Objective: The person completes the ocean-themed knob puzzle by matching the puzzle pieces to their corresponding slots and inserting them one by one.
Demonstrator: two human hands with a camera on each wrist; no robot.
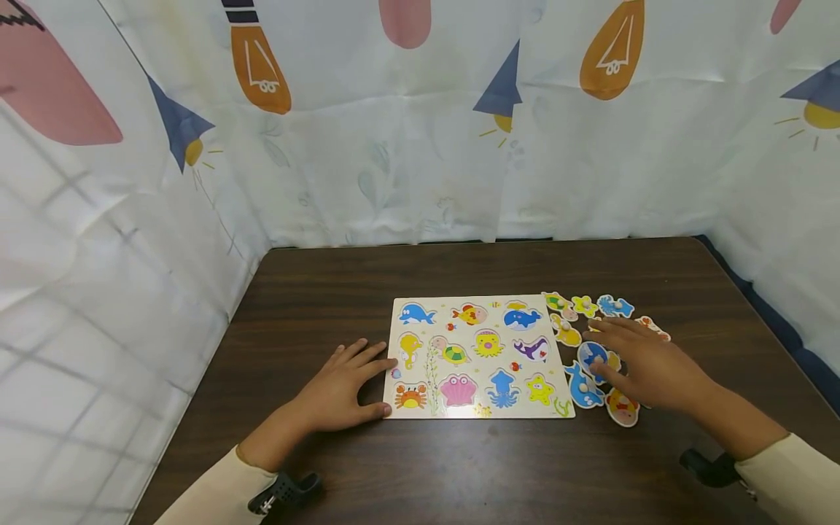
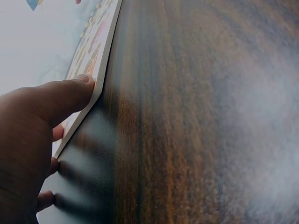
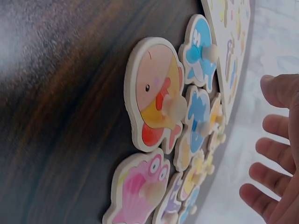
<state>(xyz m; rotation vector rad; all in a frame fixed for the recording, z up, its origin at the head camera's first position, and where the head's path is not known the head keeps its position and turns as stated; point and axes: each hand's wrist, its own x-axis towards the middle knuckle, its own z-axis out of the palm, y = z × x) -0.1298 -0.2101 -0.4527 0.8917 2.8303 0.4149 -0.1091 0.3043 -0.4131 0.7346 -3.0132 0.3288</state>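
A pale puzzle board (image 1: 482, 372) printed with colourful sea animals lies flat on the brown table. My left hand (image 1: 341, 390) rests at its left side with spread fingers; in the left wrist view the thumb (image 2: 70, 95) touches the near corner of the board. Over the loose puzzle pieces to the right hovers my right hand (image 1: 646, 364), fingers extended and holding nothing. Below it, in the right wrist view, lie a red-and-yellow fish piece (image 3: 149, 93), a pink shell piece (image 3: 131, 186) and a blue piece (image 3: 198, 46), each with a round knob. Some pieces are hidden under the hand.
More pieces, among them a yellow star (image 1: 584, 305) and a blue one (image 1: 615, 305), lie beside the board's far right corner. The dark wood table (image 1: 459, 467) extends in front of the board. A patterned white curtain (image 1: 407, 182) hangs behind the table.
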